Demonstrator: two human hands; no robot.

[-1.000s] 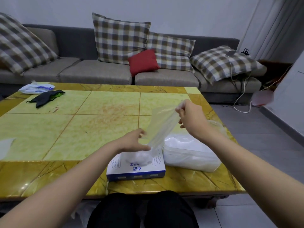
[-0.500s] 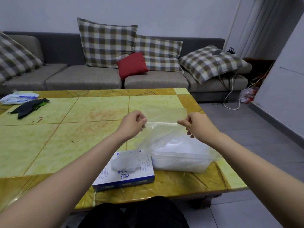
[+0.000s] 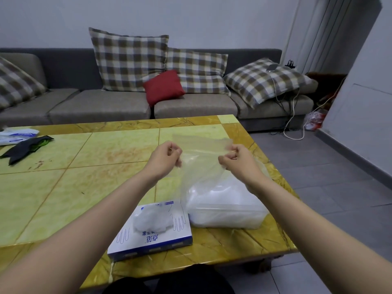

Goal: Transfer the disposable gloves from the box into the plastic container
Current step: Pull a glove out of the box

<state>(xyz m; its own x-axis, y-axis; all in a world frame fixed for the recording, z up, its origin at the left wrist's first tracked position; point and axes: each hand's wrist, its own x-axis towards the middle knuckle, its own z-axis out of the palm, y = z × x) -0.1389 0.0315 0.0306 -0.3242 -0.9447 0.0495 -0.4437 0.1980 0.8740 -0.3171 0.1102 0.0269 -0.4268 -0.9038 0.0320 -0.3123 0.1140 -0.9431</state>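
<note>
Clear plastic glove [image 3: 201, 164] stretched between left hand [image 3: 164, 159] and right hand [image 3: 238, 161], both pinching top edge, likely flattening it for container [image 3: 227, 211] below; box [image 3: 152, 230] beside.

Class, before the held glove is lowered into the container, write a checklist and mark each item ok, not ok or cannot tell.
1. Left hand pinches glove: ok.
2. Right hand pinches glove: ok.
3. Glove hangs over container: ok.
4. Glove free of box: cannot tell.
5. Room left in container: cannot tell.
6. Next glove sticks out of box: ok.
</note>
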